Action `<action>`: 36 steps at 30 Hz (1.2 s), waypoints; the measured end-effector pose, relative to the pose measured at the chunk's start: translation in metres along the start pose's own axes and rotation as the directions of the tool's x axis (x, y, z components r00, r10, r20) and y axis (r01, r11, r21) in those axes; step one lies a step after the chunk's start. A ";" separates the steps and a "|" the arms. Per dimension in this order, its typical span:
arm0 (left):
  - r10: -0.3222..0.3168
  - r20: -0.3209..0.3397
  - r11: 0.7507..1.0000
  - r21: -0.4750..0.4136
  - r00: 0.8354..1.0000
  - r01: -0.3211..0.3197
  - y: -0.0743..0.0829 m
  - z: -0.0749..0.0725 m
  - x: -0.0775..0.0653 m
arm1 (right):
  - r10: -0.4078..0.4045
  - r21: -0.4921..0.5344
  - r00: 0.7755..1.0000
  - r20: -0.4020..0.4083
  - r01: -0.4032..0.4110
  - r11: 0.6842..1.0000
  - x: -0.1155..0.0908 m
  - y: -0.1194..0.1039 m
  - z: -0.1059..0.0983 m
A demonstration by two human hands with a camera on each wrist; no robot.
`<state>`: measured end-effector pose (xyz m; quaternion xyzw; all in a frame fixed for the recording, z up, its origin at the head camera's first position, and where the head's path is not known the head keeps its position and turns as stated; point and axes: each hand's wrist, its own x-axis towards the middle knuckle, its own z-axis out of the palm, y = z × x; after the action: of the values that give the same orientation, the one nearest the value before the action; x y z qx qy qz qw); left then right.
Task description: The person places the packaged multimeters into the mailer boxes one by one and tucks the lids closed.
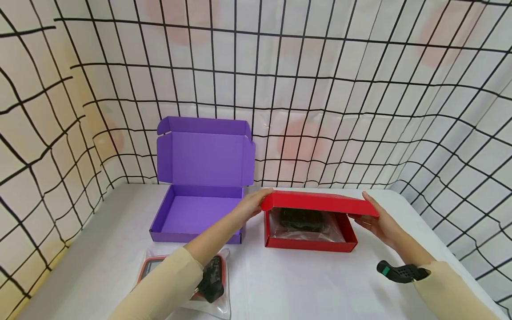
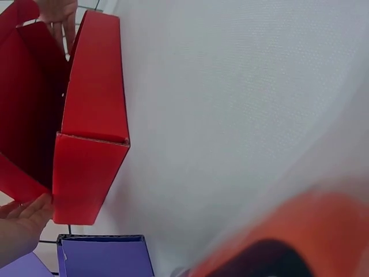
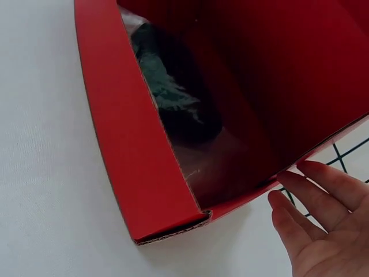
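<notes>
A red cardboard box (image 1: 312, 244) stands on the white table, its lid (image 1: 316, 201) tilted partway down over the tray. Inside lies a dark item (image 1: 302, 220) in clear plastic; its kind is hidden by the wrap and shadow. My left hand (image 1: 253, 204) holds the lid's left end, with its fingers at the side flap in the left wrist view. At the lid's right end is my right hand (image 1: 378, 224), thumb above and fingers underneath. In the right wrist view, those fingertips (image 3: 288, 176) meet the edge of the red side flap.
Left of the red box, a purple box (image 1: 200, 213) stands with its lid raised upright. Nearer, partly under my left forearm, lies a clear plastic pack (image 1: 222, 306) holding an orange-edged device and a black part. Black-gridded white curtains (image 1: 304, 89) enclose the table.
</notes>
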<state>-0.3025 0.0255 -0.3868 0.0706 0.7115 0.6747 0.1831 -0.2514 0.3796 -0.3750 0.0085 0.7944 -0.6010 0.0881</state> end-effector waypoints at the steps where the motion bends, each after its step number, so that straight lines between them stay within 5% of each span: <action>1: 0.005 0.009 1.000 0.004 1.000 -0.005 0.000 0.000 -0.001 | 0.008 -0.002 1.000 -0.005 -0.008 1.000 -0.001 -0.001 0.000; 10: 0.019 0.080 0.998 0.050 0.997 -0.023 -0.003 0.002 -0.003 | 0.034 0.015 0.999 0.019 -0.034 0.999 -0.006 0.001 0.002; 22: -0.106 0.059 0.987 0.124 0.993 0.098 -0.005 0.008 -0.006 | 0.039 0.073 0.999 -0.021 -0.037 0.997 -0.013 0.010 0.004; 30: -0.136 0.050 0.980 0.156 0.989 0.127 -0.008 0.010 -0.007 | 0.085 0.179 0.994 -0.062 -0.073 0.981 -0.017 0.015 0.009; 36: -0.140 0.044 0.978 0.161 0.989 0.131 -0.010 0.009 -0.011 | 0.097 0.153 0.992 -0.083 -0.083 0.985 -0.016 0.016 0.011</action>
<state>-0.2879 0.0293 -0.3947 0.0548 0.7604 0.6002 0.2419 -0.2326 0.3750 -0.3906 0.0781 0.7491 -0.6532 0.0783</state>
